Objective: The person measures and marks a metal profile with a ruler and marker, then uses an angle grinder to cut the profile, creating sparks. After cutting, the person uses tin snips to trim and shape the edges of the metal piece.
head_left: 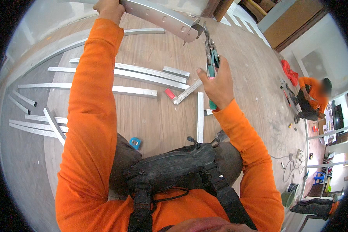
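At the top of the head view my left hand [110, 8] grips a long silver metal channel [162, 18], holding it raised and slanting down to the right. The channel's right end is cut and bent. My right hand [220, 83] is wrapped round the green handles of tin snips [210, 50]. The snips' jaws point up, close beside the bent end; I cannot tell whether they touch it. Below them on the floor lies a square [187, 92] with a red stock [169, 93] and a metal blade, partly behind my right hand.
Several silver metal profiles [135, 90] lie across the floor to the left. A blue tape measure [135, 143] rests by my left knee. One profile [200, 116] points toward my right knee. At far right another person [315, 96] crouches near tools, and cables [294, 160] trail over the floor.
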Demonstrator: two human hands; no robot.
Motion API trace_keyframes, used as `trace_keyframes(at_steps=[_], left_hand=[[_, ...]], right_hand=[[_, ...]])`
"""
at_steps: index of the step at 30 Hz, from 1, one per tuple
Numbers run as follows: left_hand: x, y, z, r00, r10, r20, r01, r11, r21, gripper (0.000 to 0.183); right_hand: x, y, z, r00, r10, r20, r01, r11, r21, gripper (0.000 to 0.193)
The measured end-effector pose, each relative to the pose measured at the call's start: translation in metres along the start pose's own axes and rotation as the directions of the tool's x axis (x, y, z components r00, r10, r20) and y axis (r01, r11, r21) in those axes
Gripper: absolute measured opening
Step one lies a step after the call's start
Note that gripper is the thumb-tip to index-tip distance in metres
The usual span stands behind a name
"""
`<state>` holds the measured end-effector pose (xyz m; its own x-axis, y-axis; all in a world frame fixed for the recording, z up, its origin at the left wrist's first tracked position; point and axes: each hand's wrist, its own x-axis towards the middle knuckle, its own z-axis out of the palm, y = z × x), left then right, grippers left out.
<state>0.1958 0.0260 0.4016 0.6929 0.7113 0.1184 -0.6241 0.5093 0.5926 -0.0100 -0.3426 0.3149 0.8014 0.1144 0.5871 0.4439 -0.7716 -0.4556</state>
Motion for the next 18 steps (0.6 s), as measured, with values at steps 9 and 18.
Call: trace_keyframes(at_steps=[9, 18], left_hand=[[-0.003, -0.012, 0.007, 0.998, -0.002, -0.066, 0.002, 1.000, 0.002, 0.045], [-0.012, -0.009, 0.010, 0.995, -0.077, -0.056, 0.078, 0.997, 0.019, 0.045]], right_hand=[[0.003, -0.003, 0.006, 0.998, 0.048, -0.047, -0.050, 0.997, -0.051, 0.064], [0.007, 0.003, 0.006, 0.987, -0.043, -0.152, 0.023, 0.991, -0.135, 0.067]])
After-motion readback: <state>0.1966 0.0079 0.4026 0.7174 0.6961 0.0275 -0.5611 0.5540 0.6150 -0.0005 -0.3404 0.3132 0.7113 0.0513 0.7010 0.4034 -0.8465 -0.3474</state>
